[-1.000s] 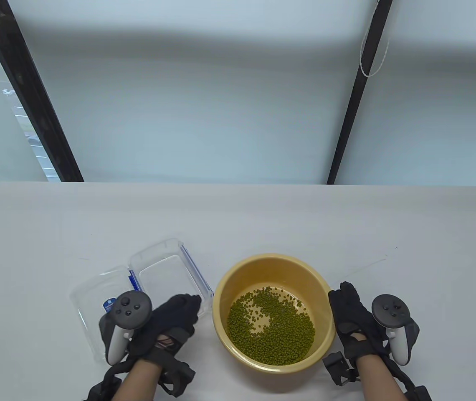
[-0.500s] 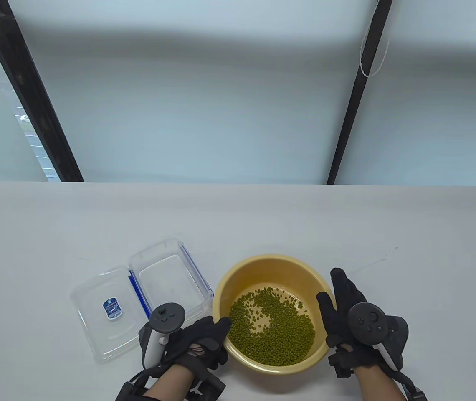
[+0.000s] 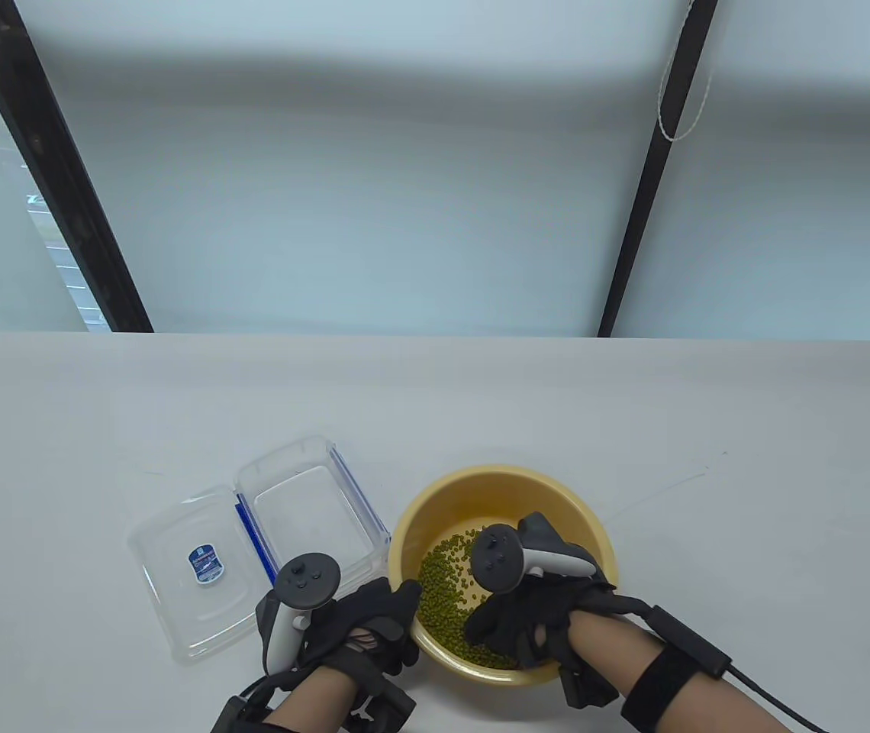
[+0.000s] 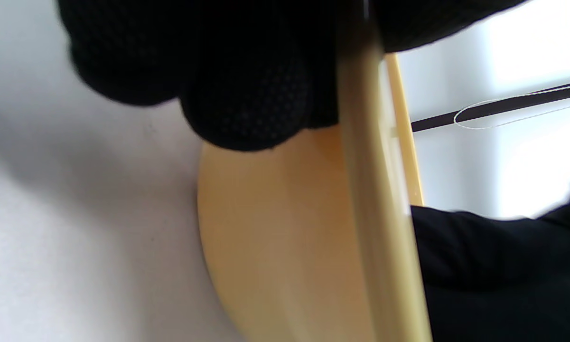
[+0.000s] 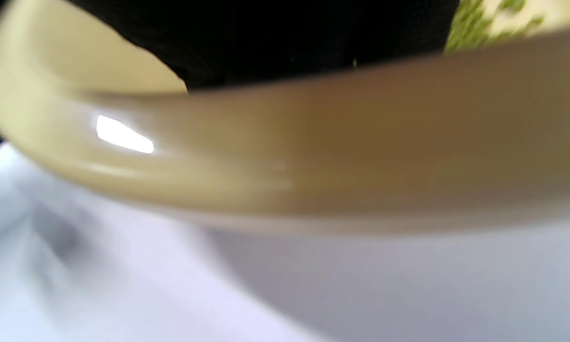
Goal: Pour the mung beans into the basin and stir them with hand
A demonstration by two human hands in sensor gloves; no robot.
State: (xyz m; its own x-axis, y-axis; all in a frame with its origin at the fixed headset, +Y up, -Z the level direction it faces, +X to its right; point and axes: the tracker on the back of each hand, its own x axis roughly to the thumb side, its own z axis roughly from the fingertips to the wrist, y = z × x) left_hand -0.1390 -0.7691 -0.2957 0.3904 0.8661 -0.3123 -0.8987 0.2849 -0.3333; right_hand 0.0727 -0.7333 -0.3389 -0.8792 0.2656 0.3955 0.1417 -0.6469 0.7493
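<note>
We see a yellow basin [image 3: 496, 489] standing on the white desk [image 3: 633, 412] in the lower middle of the table view, with the green mung beans [image 3: 443, 573] lying inside it on its floor. The left hand [image 3: 362, 622] sits at the basin's lower left edge; in the left wrist view its fingers [image 4: 247, 104] lie against the outer wall while another part of the glove crosses over the rim, so this grip pinches the basin's rim. The right hand [image 3: 526, 618] reaches down into the basin from the lower right of the frame, its glove covering much of the beans; the right wrist view is blurred and shows only black glove behind the rim [image 5: 313, 156] and a few beans [image 5: 470, 23] at the upper right, so we cannot tell whether this grip is spread or curled. Just to the left of the basin, a clear plastic container [image 3: 305, 504] with blue clips lies open, its lid [image 3: 191, 573] flat beside it on the desk, bearing a small blue label.
</note>
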